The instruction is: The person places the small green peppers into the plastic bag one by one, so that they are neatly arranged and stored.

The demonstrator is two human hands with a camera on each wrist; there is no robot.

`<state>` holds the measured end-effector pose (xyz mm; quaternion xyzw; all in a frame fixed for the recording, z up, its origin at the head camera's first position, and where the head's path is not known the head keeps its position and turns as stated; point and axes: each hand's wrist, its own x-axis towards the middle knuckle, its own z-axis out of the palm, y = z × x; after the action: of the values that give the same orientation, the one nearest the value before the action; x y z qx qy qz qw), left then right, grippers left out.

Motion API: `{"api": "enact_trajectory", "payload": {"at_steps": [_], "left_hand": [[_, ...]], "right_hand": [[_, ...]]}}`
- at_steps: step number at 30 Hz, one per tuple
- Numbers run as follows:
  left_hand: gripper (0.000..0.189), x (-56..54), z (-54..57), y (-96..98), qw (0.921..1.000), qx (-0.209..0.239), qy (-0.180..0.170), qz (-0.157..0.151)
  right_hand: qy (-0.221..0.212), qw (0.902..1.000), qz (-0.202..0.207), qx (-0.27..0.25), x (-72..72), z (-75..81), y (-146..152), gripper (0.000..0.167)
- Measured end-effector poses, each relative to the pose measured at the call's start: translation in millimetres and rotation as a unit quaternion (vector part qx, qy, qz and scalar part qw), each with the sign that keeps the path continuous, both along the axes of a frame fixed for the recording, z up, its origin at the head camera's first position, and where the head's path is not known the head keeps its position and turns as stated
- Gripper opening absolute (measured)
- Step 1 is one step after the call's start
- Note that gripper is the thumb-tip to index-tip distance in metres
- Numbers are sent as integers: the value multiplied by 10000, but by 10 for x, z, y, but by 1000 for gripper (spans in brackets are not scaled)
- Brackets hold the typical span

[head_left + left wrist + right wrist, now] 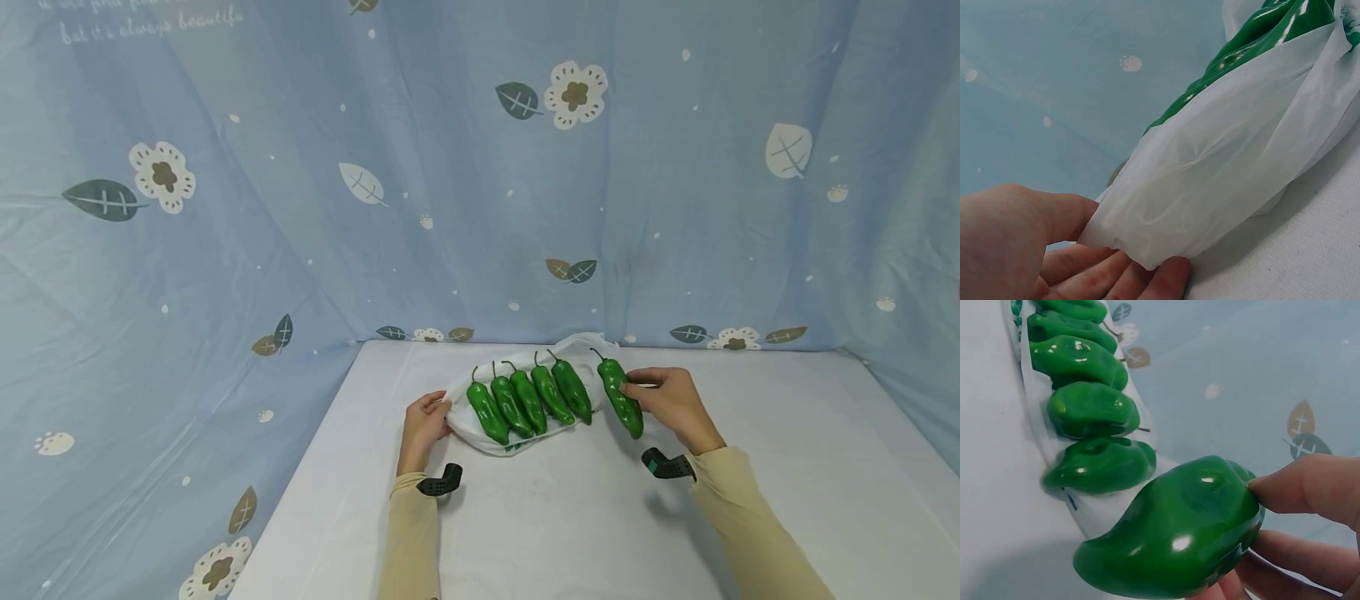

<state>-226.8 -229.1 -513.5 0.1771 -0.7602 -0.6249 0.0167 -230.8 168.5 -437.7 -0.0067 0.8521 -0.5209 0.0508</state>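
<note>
In the head view my right hand [671,404] holds a green pepper [621,398] above the table, to the right of a white plastic bag [480,440]. The right wrist view shows thumb and fingers pinching that pepper [1179,531] by its side. Several more green peppers [528,400] lie side by side on the bag, stems pointing away from me. My left hand [423,425] grips the bag's left edge; in the left wrist view its thumb and fingers pinch the thin plastic [1197,181]. The fingers behind the bag are partly hidden.
A white cloth covers the table [555,525]. Behind and to the left hangs a blue curtain [465,167] printed with leaves and flowers, reaching down to the table's back edge. Each wrist wears a black camera mount [442,482].
</note>
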Motion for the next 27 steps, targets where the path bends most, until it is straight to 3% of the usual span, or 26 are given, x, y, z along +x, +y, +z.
{"api": "enact_trajectory", "payload": {"at_steps": [27], "left_hand": [[39,-17,-14,-2,10000,36,36,9]], "right_hand": [[508,9983,-35,289,-283,-8,-168,43]]}}
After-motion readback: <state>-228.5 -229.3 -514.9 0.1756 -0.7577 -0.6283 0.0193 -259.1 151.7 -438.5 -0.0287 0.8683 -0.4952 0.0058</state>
